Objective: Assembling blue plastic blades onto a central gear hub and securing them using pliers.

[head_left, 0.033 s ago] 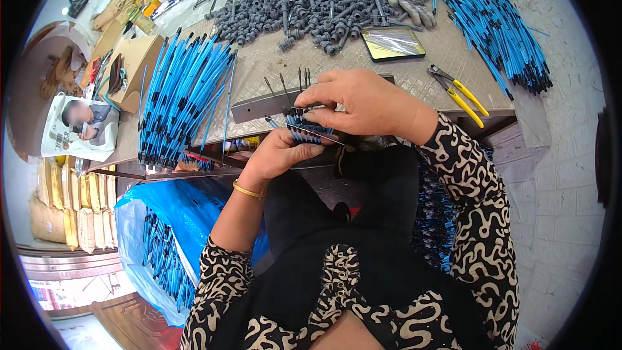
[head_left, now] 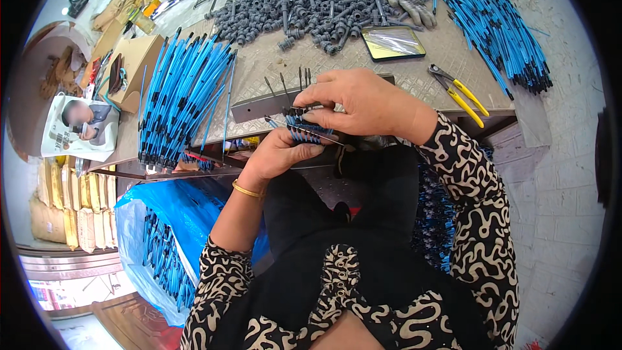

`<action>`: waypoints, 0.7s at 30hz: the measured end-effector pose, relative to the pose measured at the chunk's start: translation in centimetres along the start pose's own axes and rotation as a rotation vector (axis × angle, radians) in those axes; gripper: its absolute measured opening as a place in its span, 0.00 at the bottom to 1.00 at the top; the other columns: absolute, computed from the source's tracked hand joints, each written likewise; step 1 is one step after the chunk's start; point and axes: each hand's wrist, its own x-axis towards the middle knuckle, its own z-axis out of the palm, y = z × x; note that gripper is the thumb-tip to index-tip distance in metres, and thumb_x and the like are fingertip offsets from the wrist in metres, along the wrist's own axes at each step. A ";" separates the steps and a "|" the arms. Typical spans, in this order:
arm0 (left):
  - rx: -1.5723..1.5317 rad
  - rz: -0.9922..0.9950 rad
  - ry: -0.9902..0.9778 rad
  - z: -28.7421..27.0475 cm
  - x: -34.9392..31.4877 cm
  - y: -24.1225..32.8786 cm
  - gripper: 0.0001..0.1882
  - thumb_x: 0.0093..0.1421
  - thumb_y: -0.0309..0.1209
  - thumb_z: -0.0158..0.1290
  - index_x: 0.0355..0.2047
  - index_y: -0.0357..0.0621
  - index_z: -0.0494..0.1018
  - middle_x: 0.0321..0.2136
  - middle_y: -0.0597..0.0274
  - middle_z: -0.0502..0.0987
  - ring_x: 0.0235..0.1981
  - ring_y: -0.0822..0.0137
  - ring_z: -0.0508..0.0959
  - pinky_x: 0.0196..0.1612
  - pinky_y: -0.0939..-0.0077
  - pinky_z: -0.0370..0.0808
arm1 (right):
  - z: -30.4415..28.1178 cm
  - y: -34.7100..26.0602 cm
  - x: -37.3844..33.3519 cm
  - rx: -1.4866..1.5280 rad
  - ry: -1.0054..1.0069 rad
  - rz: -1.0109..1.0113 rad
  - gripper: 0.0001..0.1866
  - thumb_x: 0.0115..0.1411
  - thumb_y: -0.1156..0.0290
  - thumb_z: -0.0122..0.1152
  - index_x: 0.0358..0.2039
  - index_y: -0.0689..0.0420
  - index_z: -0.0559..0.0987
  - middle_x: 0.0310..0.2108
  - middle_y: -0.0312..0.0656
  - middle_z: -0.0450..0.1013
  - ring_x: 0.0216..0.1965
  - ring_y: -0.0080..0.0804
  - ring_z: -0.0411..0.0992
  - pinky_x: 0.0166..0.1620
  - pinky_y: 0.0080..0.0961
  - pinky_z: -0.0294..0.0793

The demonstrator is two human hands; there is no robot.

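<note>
At the table's near edge my left hand (head_left: 277,155) is closed round a small bundle of blue rods with black ends (head_left: 304,134), its thumb along the near side. My right hand (head_left: 364,102) reaches over from the right with bent fingers, touching the bundle's black upper ends. What its fingertips pinch, if anything, is hidden. Just behind both hands a grey metal bar (head_left: 246,111) runs along the table edge, partly covered by my right hand. Several thin dark pins (head_left: 283,82) stand up behind my fingers.
Blue rods lie piled at the left (head_left: 184,100) and far right (head_left: 499,39). Grey plastic fittings (head_left: 304,10) are heaped at the back, near a work glove (head_left: 412,4). Yellow-handled pliers (head_left: 461,98) and a shallow tin (head_left: 394,43) lie right. A blue plastic bag (head_left: 188,201) stands below left.
</note>
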 end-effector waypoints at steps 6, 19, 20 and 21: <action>0.018 -0.014 -0.007 -0.4 -0.1 -0.3 0.12 0.55 0.24 0.54 0.41 0.40 0.75 0.39 0.68 0.76 0.41 0.76 0.72 0.46 0.80 0.68 | 0.1 0.2 0.3 0.045 -0.008 -0.019 0.12 0.51 0.71 0.59 0.38 0.55 0.77 0.28 0.43 0.71 0.27 0.35 0.72 0.30 0.26 0.70; -0.027 0.023 0.002 0.0 -0.2 0.2 0.13 0.54 0.25 0.55 0.41 0.39 0.74 0.39 0.67 0.76 0.44 0.73 0.72 0.49 0.77 0.67 | 1.4 0.0 0.2 0.189 0.070 0.007 0.11 0.53 0.72 0.56 0.39 0.56 0.76 0.29 0.42 0.71 0.30 0.37 0.71 0.34 0.26 0.70; -0.043 0.025 -0.002 0.1 -0.2 0.2 0.13 0.54 0.25 0.55 0.41 0.39 0.74 0.39 0.66 0.76 0.44 0.73 0.72 0.49 0.77 0.67 | 1.4 0.0 0.2 0.189 0.069 0.006 0.11 0.53 0.72 0.56 0.39 0.56 0.76 0.29 0.42 0.71 0.30 0.37 0.71 0.34 0.26 0.70; -0.058 0.027 -0.006 0.1 -0.2 0.2 0.13 0.54 0.26 0.55 0.42 0.39 0.74 0.39 0.66 0.76 0.44 0.73 0.72 0.49 0.77 0.66 | 1.4 0.0 0.2 0.204 0.083 -0.004 0.11 0.54 0.72 0.55 0.39 0.56 0.76 0.30 0.42 0.71 0.31 0.37 0.71 0.34 0.26 0.70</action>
